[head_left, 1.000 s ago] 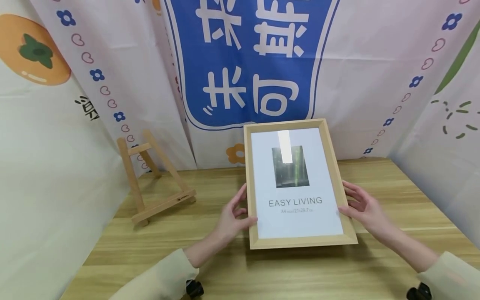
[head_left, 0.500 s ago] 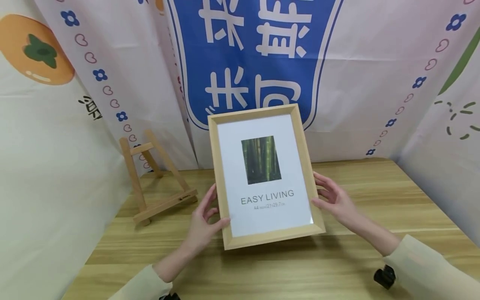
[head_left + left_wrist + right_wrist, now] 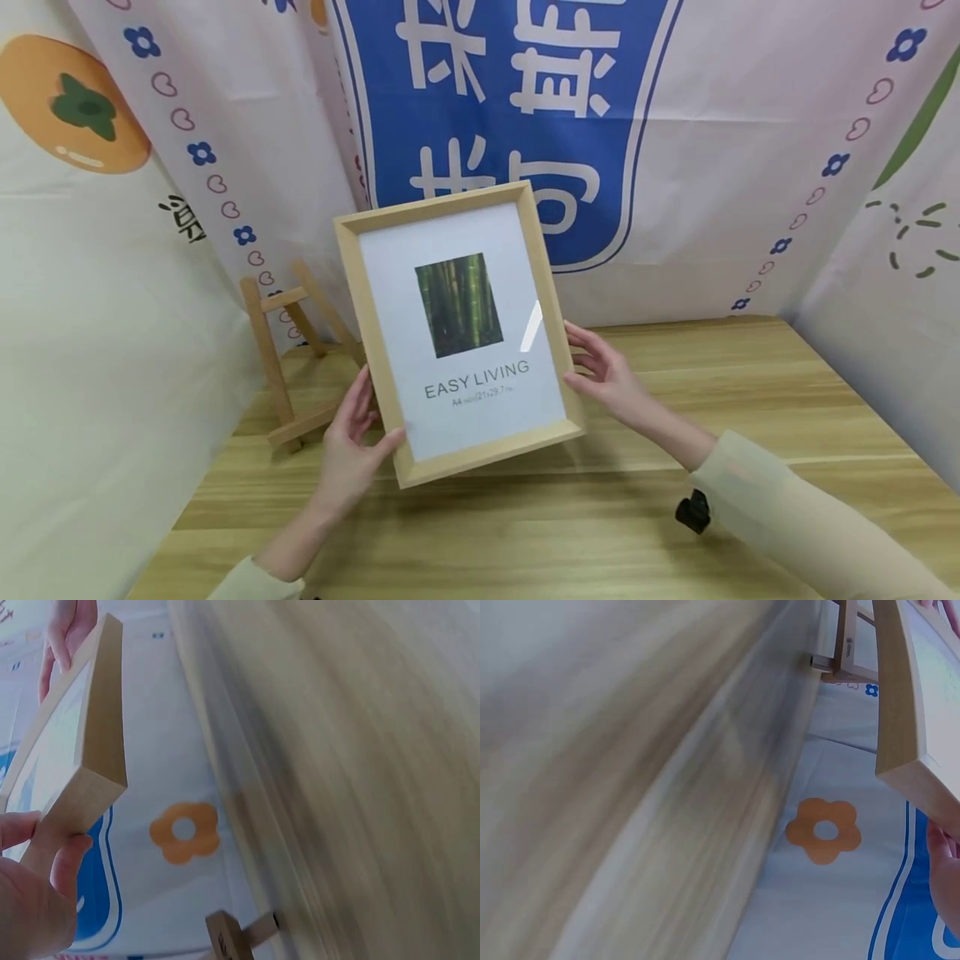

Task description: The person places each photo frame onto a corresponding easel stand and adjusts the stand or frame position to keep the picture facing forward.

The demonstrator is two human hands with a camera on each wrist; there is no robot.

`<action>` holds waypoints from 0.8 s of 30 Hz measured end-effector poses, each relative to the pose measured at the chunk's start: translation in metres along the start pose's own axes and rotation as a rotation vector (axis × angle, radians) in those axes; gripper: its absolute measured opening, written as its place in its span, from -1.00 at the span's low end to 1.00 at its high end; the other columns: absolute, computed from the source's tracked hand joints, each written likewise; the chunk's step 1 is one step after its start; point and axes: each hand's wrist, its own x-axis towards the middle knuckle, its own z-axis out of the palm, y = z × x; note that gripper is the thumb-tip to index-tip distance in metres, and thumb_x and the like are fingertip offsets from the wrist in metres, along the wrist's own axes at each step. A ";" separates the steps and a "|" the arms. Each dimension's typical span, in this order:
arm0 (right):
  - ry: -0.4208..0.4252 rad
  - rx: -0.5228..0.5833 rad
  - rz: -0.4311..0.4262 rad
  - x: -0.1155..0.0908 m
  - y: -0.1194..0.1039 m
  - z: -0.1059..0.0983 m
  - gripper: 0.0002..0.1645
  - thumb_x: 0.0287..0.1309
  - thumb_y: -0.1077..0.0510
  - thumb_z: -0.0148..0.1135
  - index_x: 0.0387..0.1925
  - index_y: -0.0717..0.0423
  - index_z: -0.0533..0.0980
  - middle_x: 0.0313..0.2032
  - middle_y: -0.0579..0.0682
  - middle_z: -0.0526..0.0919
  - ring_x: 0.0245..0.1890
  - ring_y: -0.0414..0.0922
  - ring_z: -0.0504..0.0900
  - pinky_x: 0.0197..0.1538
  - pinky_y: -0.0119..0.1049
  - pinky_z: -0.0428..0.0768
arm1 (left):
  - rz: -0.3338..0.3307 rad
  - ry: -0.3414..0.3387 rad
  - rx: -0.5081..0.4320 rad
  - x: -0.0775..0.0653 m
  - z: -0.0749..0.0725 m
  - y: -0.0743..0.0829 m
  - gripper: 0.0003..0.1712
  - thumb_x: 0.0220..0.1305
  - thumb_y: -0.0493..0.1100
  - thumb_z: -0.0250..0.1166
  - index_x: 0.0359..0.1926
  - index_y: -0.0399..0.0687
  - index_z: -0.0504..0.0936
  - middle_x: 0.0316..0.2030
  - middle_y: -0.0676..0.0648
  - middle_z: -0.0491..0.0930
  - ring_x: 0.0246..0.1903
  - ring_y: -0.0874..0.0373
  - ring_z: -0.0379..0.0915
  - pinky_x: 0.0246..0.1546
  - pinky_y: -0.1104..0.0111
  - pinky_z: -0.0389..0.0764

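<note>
Both hands hold a picture frame [image 3: 480, 457] with a pale wood border, a bamboo photo and the words "EASY LIVING". It is raised off the table and tilted, its top leaning left. My left hand [image 3: 348, 458] grips the lower left side, thumb on the front edge and fingers behind. At the right side my right hand [image 3: 611, 383] pinches the border between thumb and fingers. A small wooden easel [image 3: 272, 367] stands on the table at the left, its right part hidden behind the frame. The left wrist view shows the left hand [image 3: 34, 900] at the frame's edge [image 3: 101, 712].
The wood-grain table [image 3: 720, 492] runs back to a printed cloth [image 3: 675, 217] with a blue panel. More white cloth [image 3: 97, 333] hangs at the left side. A black wrist device [image 3: 693, 511] sits under the right sleeve.
Both hands have carried the picture frame left and upward toward the easel, and it leans further left. The frame now covers part of the easel, which has stayed in place.
</note>
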 end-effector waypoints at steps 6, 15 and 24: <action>-0.009 0.002 0.006 0.027 0.004 0.018 -0.18 0.15 0.57 0.14 0.42 0.36 0.10 0.28 0.39 0.27 0.12 0.23 0.46 0.05 -0.31 0.59 | 0.019 0.050 0.040 0.001 -0.018 0.001 0.12 -0.03 -0.66 0.31 0.51 -0.13 0.02 0.43 -0.17 0.09 0.22 0.26 0.28 0.19 0.55 0.33; -0.104 -0.026 0.018 0.066 0.018 0.048 -0.14 0.20 0.56 0.07 0.48 0.22 0.05 0.35 0.29 0.24 0.17 0.26 0.44 0.13 -0.21 0.55 | -0.007 0.150 0.101 0.004 -0.048 -0.003 0.12 -0.01 -0.68 0.29 0.51 -0.02 0.04 0.41 -0.16 0.16 0.07 0.31 0.39 0.13 0.59 0.38; -0.087 -0.015 -0.026 0.101 0.021 0.077 -0.09 0.11 0.66 -0.03 0.48 0.19 0.08 0.34 0.26 0.27 0.17 0.22 0.46 0.12 -0.06 0.55 | 0.029 0.212 0.142 0.017 -0.073 -0.009 0.12 0.01 -0.67 0.30 0.51 0.02 0.05 0.39 -0.18 0.22 0.09 0.30 0.39 0.11 0.58 0.41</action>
